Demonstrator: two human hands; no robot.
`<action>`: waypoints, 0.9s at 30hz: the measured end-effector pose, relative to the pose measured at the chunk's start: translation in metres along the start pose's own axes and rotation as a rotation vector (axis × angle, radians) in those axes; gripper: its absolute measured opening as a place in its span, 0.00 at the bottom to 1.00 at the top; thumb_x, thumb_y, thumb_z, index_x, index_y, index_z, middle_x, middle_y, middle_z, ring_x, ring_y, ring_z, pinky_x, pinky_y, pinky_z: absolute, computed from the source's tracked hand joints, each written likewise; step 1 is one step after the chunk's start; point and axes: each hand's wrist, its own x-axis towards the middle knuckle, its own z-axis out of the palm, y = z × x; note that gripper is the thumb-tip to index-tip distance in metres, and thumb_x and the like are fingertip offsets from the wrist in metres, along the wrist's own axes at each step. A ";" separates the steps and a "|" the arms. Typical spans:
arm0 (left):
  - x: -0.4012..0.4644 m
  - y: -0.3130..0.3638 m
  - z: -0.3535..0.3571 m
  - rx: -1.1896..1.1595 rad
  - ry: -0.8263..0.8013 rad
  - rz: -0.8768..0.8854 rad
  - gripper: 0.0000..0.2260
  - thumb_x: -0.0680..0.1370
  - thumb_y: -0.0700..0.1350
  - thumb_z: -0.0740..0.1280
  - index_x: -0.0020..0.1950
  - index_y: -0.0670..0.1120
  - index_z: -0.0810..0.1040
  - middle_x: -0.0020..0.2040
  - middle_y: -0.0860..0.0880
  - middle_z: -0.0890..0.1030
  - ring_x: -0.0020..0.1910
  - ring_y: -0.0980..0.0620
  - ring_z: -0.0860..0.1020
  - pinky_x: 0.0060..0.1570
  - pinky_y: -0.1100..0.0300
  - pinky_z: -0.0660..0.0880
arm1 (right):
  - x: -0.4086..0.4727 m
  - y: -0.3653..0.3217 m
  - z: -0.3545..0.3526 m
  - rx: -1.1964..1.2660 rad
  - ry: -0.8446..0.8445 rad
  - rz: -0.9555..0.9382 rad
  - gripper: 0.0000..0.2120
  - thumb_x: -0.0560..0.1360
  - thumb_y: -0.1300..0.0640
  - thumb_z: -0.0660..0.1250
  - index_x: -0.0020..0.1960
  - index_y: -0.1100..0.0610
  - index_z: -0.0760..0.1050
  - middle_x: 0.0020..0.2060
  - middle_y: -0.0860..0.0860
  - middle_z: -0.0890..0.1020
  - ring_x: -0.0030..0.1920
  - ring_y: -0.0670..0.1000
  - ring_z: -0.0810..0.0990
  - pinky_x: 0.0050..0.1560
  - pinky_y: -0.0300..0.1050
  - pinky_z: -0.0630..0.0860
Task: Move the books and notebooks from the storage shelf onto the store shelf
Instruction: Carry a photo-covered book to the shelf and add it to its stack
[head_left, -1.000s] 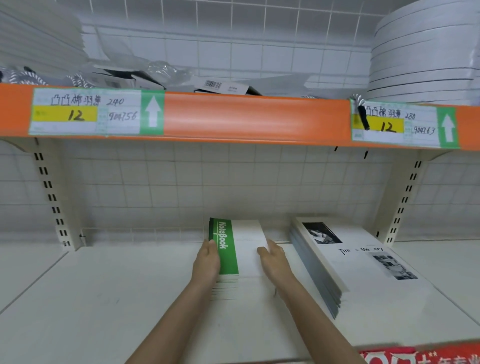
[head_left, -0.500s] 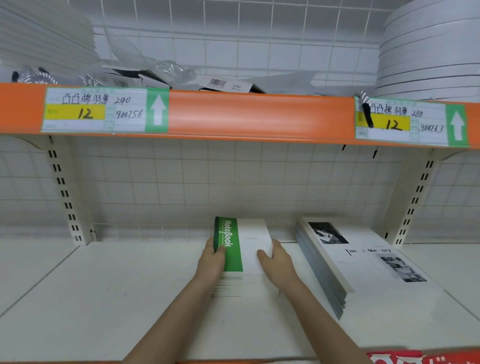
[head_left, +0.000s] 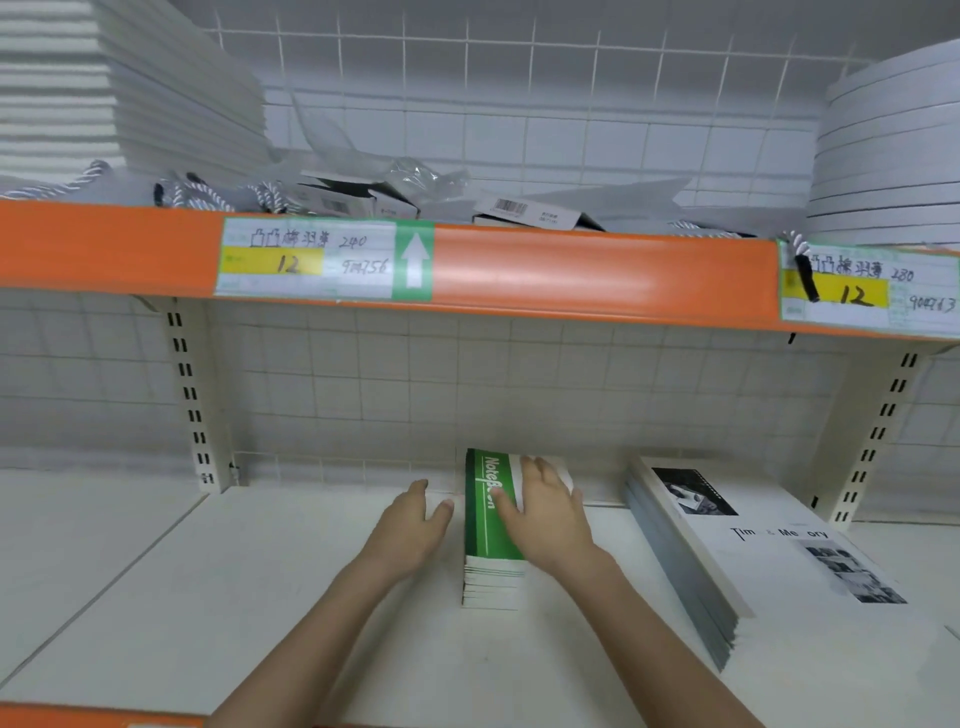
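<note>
Right hand (flat) atop notebook stack

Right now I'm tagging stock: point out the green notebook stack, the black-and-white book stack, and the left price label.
green notebook stack (head_left: 491, 540), head view, green cover strip
black-and-white book stack (head_left: 769, 561), head view, white top cover
left price label (head_left: 311, 260), head view, yellow band
</note>
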 end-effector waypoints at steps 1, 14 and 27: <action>-0.003 -0.006 -0.007 0.095 -0.005 0.008 0.28 0.82 0.54 0.55 0.77 0.43 0.53 0.76 0.45 0.59 0.74 0.48 0.60 0.70 0.56 0.59 | 0.000 -0.011 0.004 -0.003 -0.011 -0.037 0.30 0.81 0.43 0.51 0.77 0.56 0.51 0.76 0.53 0.56 0.76 0.52 0.54 0.75 0.57 0.46; -0.037 -0.108 -0.134 0.744 0.205 -0.055 0.32 0.79 0.62 0.53 0.77 0.46 0.50 0.77 0.47 0.55 0.76 0.49 0.54 0.74 0.47 0.54 | 0.008 -0.153 0.071 -0.015 -0.172 -0.386 0.31 0.80 0.42 0.53 0.77 0.54 0.48 0.76 0.52 0.54 0.76 0.52 0.53 0.75 0.55 0.50; -0.082 -0.261 -0.280 0.720 0.174 -0.330 0.33 0.79 0.62 0.53 0.78 0.49 0.47 0.78 0.49 0.51 0.77 0.50 0.50 0.74 0.47 0.50 | 0.005 -0.348 0.183 -0.038 -0.380 -0.563 0.33 0.80 0.42 0.54 0.78 0.51 0.43 0.78 0.54 0.48 0.77 0.55 0.50 0.75 0.55 0.47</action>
